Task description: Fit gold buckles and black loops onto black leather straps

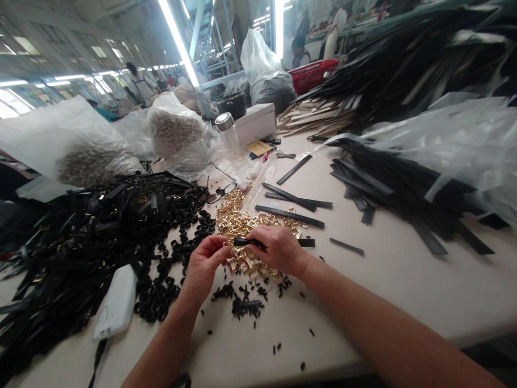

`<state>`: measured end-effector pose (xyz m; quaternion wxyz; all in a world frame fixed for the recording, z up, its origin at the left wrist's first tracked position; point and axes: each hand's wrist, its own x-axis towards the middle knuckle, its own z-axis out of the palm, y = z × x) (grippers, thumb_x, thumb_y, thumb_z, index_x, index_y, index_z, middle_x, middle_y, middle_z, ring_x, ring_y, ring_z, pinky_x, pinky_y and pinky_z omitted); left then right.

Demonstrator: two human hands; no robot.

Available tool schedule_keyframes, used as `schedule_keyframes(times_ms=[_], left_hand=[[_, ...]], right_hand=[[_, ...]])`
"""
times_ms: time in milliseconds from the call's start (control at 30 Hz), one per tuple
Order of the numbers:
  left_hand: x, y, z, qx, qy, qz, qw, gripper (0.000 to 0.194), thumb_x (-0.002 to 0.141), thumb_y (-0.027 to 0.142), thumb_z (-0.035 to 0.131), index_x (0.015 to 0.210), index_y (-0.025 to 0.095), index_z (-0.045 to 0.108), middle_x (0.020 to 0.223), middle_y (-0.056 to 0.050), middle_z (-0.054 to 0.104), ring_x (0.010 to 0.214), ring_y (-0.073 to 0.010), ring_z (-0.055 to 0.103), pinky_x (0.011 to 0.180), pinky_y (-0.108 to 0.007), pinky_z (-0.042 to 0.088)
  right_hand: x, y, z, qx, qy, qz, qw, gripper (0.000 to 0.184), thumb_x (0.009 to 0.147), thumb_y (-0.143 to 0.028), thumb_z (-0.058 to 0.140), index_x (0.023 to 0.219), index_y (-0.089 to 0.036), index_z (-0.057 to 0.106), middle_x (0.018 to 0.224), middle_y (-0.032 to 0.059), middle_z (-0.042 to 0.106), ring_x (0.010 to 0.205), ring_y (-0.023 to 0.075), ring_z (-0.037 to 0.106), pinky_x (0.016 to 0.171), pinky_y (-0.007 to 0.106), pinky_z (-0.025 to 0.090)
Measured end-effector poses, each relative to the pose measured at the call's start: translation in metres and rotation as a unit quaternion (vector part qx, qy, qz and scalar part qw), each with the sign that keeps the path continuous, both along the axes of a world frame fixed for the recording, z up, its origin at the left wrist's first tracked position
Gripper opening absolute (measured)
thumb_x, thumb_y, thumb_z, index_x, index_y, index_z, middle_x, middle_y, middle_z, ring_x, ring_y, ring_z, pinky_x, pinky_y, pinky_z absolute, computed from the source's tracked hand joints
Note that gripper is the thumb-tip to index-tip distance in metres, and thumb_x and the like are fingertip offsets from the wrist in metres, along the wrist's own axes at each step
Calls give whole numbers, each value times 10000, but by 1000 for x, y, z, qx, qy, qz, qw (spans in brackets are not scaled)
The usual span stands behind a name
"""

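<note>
My right hand [278, 248] is closed around a black strap [245, 242], whose short front end points left out of my fingers and whose tail shows past the wrist side. Close to that front end, the thumb and fingertips of my left hand [208, 261] are drawn together; whatever lies between them is too small to make out. Beneath both hands spreads a heap of gold-coloured metal buckles [232, 215]. Small black loops [155, 296] lie in a pile left of my left hand. Short black bits [246, 304] are scattered on the table in front of the buckles.
Finished-looking buckled straps [137, 210] are piled at the left, beside a white power bank [117, 302] with a cable. Loose black strips [293, 215] lie beyond my right hand, with a larger stack [363, 183] at right. Glasses [222, 192] and a bottle [229, 137] stand farther back.
</note>
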<state>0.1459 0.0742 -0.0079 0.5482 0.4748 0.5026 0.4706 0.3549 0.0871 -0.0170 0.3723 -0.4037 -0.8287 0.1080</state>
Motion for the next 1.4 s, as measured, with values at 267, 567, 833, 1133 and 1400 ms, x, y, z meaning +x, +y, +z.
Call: schedule_keyframes(times_ms=[267,567,833,1133,1400], left_hand=[[-3,-2,0,13,-9,-8,1000,226,682,253,805,831,180,651,686,32,634,574,-66,516,491,-151,392],[6,-6,9,44,22,-17,999,200,683,243,803,821,169,679,717,19,671,568,-73,555,505,-165,464],[9,-7,6,65,27,-14,997,183,691,230,795,822,172,682,712,24,667,575,-72,556,536,-169,486],[8,-6,6,104,45,1,994,153,706,209,782,825,184,687,722,24,677,630,-79,581,565,-155,471],[7,-8,9,80,17,-9,997,173,703,215,789,849,190,699,741,22,675,605,-77,570,543,-161,474]], right_hand=[[0,1,-1,-6,-13,-10,1000,144,886,-311,583,853,-175,615,771,14,657,661,129,559,602,252,345],[-1,0,0,0,-14,-10,1000,147,882,-318,584,844,-180,615,759,8,656,662,133,566,583,252,324],[-3,0,0,-11,-22,5,1000,143,883,-299,578,819,-175,610,738,8,655,631,125,557,573,249,317],[-4,-2,-2,3,-6,28,1000,136,884,-303,580,840,-179,614,761,9,665,663,127,582,587,242,345],[-4,-2,-3,19,6,30,999,146,899,-313,569,856,-185,623,762,7,673,660,127,597,596,238,374]])
